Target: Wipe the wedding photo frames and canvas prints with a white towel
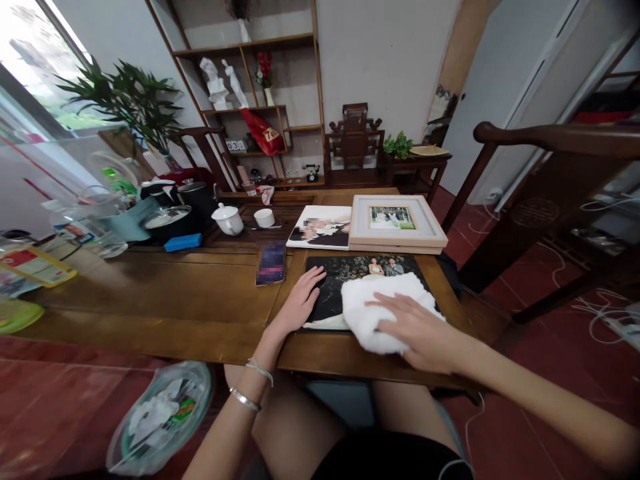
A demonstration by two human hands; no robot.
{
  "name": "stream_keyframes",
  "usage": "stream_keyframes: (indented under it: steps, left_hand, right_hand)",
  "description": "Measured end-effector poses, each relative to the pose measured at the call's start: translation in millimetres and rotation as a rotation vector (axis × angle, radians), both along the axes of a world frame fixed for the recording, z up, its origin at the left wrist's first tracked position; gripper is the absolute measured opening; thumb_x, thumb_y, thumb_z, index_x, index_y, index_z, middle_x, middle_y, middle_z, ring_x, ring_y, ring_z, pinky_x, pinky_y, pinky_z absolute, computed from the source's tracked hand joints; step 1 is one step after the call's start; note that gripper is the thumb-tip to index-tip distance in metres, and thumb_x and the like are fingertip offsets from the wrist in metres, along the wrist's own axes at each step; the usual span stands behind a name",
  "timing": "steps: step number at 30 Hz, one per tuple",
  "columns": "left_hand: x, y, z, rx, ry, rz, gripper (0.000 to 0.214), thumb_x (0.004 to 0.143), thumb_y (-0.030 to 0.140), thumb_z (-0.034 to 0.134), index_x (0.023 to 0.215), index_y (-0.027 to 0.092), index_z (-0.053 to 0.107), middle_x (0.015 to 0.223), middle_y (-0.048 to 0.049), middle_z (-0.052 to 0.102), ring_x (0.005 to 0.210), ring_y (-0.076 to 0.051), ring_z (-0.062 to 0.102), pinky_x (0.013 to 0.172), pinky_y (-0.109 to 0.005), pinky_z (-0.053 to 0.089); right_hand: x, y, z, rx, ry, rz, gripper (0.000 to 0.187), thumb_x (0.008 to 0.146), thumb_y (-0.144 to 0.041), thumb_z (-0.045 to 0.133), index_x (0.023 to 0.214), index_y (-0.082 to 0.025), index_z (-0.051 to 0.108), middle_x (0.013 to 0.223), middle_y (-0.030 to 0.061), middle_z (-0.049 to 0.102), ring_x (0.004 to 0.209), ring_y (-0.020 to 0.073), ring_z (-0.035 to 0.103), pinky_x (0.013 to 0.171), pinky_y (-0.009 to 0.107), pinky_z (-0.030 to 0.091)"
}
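A dark photo panel (pixel 330 287) showing two people lies flat at the table's front edge. Across its left edge rests my left hand (pixel 302 297), fingers stretched out and holding nothing. My right hand (pixel 417 327) presses a fluffy white towel (pixel 360 307) onto the panel's right part, with the thumb and fingers over the cloth. The towel covers the panel's lower right area and hangs a little past its front edge. Just behind are a light-framed picture (pixel 357 227) and a white-edged photo print (pixel 320 223), side by side. A phone (pixel 271 263) lies left of the panel.
On the wooden table (pixel 215 287) stand a white lidded cup (pixel 227 219), a small white bowl (pixel 265 217), a blue block (pixel 183 242), a black pot (pixel 167 220) and bottles. A lined trash bin (pixel 160 417) is below left; a wooden chair (pixel 530 213) stands right.
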State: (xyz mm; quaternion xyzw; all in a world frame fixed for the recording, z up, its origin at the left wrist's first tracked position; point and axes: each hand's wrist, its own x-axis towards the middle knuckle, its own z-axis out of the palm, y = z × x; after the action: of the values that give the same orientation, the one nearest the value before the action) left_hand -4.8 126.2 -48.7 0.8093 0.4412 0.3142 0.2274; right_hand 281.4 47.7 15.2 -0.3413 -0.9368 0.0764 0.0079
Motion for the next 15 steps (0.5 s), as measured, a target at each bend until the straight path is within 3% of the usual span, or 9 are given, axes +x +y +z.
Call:
stream_keyframes:
  steps: [4, 8, 11, 15]
  left_hand:
    - [-0.3, -0.3, -0.7, 0.009, 0.000, -0.009, 0.040, 0.097, 0.029, 0.034, 0.134, 0.021, 0.048, 0.149, -0.0076, 0.040, 0.142, -0.020, 0.028, 0.119, -0.047, 0.019]
    - [-1.1, 0.2, -2.1, 0.022, 0.009, -0.011, 0.040, 0.097, 0.030, 0.034, 0.134, 0.022, 0.048, 0.149, -0.0068, 0.040, 0.142, -0.019, 0.028, 0.119, -0.046, 0.019]
    - [-1.3, 0.5, -2.6, 0.026, 0.014, -0.011, 0.040, 0.097, 0.030, 0.033, 0.134, 0.020, 0.048, 0.149, -0.0077, 0.040, 0.142, -0.019, 0.028, 0.119, -0.045, 0.019]
    - [-0.6, 0.2, -2.1, 0.021, 0.009, -0.007, 0.040, 0.097, 0.030, 0.034, 0.134, 0.021, 0.048, 0.149, -0.0072, 0.040, 0.142, -0.019, 0.028, 0.119, -0.044, 0.019]
  right_hand:
    - [-0.4, 56.9, -5.1, 0.119, -0.007, -0.126, 0.054, 0.068, -0.008, 0.051, 0.122, -0.014, 0.056, 0.138, 0.0217, 0.047, 0.134, 0.0357, 0.033, 0.105, 0.054, 0.029]
    - [-5.2, 89.8, -8.8, 0.177, -0.004, -0.195, 0.056, 0.071, -0.008, 0.051, 0.127, -0.012, 0.052, 0.135, 0.0234, 0.048, 0.134, 0.0394, 0.032, 0.102, 0.058, 0.029]
    - [-0.6, 84.1, -7.3, 0.175, -0.004, -0.184, 0.059, 0.070, -0.007, 0.050, 0.128, -0.013, 0.051, 0.137, 0.0210, 0.047, 0.134, 0.0385, 0.031, 0.103, 0.058, 0.029]
    - [15.1, 39.2, -3.7, 0.112, 0.017, -0.111, 0.058, 0.067, -0.005, 0.048, 0.124, -0.016, 0.054, 0.134, 0.0184, 0.051, 0.133, 0.0333, 0.035, 0.104, 0.052, 0.033]
